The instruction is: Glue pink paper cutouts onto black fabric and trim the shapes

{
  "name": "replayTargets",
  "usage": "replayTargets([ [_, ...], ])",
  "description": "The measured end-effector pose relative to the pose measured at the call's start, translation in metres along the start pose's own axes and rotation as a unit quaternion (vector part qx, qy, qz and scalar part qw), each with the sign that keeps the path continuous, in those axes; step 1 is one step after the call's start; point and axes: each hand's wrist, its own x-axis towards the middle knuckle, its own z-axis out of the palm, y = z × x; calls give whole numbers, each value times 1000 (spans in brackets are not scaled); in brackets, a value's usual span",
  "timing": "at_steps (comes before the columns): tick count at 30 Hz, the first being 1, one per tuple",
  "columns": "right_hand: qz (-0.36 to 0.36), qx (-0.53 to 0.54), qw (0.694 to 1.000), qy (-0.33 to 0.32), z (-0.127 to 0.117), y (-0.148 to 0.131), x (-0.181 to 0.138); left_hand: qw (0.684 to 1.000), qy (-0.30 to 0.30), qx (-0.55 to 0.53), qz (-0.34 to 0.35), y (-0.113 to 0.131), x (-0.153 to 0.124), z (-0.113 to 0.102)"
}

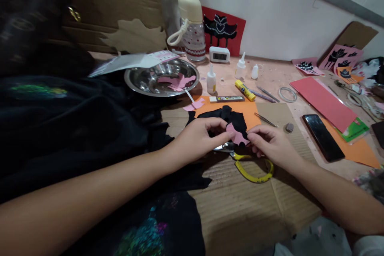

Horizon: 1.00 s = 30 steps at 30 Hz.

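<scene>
My left hand (207, 134) pinches a small pink paper cutout (237, 134) between thumb and fingers. At the cutout's right end, my right hand (268, 140) has its thumb and fingertips closed on the edge, where some black fabric also shows. Behind my hands lies a bunched piece of black fabric (237, 119) on orange paper (207, 108). Yellow-handled scissors (255, 174) rest on the cardboard just below, their blades partly under my left hand and the fabric.
A steel bowl (132, 82) holds pink cutouts. Glue bottles (211, 82), a glue stick (244, 90), tweezers (265, 120) and a phone (323, 137) lie around the cardboard (240, 220). Dark cloth (75, 128) heaps at left. A drink bottle (193, 28) stands by the wall.
</scene>
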Motion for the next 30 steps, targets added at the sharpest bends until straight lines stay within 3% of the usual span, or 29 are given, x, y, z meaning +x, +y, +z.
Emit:
replayTargets([
  [11,-40,-84,996,2,2,7,1,1000,4,-25,15,4,-1,1],
  [15,-37,-80,996,0,2,5,0,999,31,-11,11,4,-1,0],
  [30,-63,-85,994,-12,4,6,-2,999,17,-16,31,7,-4,-3],
])
